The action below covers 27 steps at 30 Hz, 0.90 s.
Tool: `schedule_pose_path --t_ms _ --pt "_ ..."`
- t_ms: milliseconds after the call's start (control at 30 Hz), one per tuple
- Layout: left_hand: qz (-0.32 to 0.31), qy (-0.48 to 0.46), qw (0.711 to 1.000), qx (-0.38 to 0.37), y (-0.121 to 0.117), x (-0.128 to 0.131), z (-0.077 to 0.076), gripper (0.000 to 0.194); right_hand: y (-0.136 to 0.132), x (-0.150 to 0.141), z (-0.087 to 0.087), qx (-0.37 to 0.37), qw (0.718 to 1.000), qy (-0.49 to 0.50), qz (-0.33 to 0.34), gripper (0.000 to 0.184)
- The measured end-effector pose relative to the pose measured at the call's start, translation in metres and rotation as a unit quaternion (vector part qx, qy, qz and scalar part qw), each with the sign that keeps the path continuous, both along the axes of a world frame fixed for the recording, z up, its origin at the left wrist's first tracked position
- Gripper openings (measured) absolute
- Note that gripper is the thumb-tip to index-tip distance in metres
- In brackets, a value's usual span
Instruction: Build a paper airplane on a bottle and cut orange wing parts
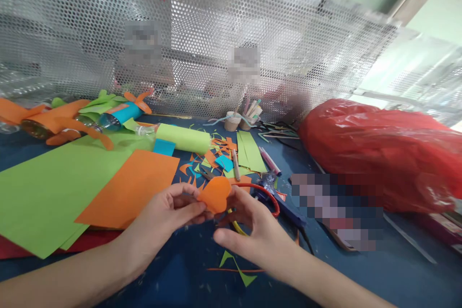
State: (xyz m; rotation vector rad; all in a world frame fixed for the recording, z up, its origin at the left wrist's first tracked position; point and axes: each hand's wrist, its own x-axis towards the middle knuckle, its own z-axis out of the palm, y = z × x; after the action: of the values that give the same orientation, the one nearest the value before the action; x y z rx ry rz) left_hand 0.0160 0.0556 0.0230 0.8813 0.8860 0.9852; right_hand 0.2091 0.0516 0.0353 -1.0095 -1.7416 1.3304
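My left hand (182, 207) pinches an orange paper heart (215, 195) by its left edge, between thumb and fingers. At the heart's right edge is my right hand (249, 224), its index fingertip at the paper and its thumb spread away. Partly hidden behind the heart and right hand lie scissors with a red handle (272, 197) and a yellow part. A blue glue gun (288, 209) rests on the table just right of my right hand. Green paper offcuts (245, 276) lie below the hands, beside a thin orange strip.
Green sheets (39, 187) and an orange sheet (133, 185) cover the left. Paper-wrapped bottles (184, 138) stand farther back among colourful scraps. Behind are cups of markers (249, 120) and a perforated metal screen (216, 24). A red plastic bag (378, 149) fills the right, near a blurred phone-like object (335, 216).
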Motion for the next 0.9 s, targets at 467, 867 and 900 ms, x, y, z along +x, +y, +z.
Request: schedule_pose_path --t_ms 467,867,900 --pt "-0.034 0.06 0.996 0.051 0.002 0.0 -0.005 0.02 0.012 0.002 -0.016 0.043 0.997 -0.003 -0.065 0.012" --pt "-0.064 0.065 0.992 0.082 0.001 -0.003 -0.009 0.013 0.006 0.0 -0.009 0.097 0.99 -0.037 -0.099 0.016" --pt "-0.065 0.064 0.992 0.092 0.001 -0.003 -0.009 0.012 0.007 0.001 -0.009 0.101 0.989 -0.048 -0.1 0.015"
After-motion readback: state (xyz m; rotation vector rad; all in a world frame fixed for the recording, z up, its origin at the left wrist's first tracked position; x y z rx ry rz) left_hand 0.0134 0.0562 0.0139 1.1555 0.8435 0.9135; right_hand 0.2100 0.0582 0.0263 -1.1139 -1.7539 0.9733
